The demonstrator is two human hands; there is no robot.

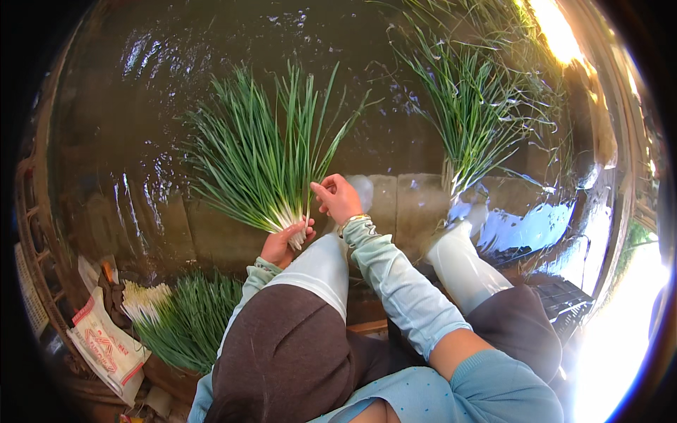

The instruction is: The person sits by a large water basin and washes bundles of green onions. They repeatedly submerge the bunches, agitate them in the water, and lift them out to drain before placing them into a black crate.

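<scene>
My left hand [283, 242] grips the white lower ends of a bunch of green leafy stalks [259, 143], likely garlic chives or young scallions. The long leaves fan out over brown water. Just right of the stems is my right hand [338, 198], its thumb and forefinger close together beside the bunch's right edge; whether they pinch a thin leaf I cannot tell. A second bunch [465, 121] floats or rests in the water to the right, white ends towards my leg. At the lower left lies a larger pile of the same greens [190, 317], white ends facing left.
Brown water [132, 106] spreads ahead, with a submerged ledge [412, 203] near my legs in white coverings. Loose leaves [529, 69] float at upper right. A printed sack [106, 343] lies at lower left, a black plastic crate [566, 306] at right. Wooden rails [624, 174] edge the water.
</scene>
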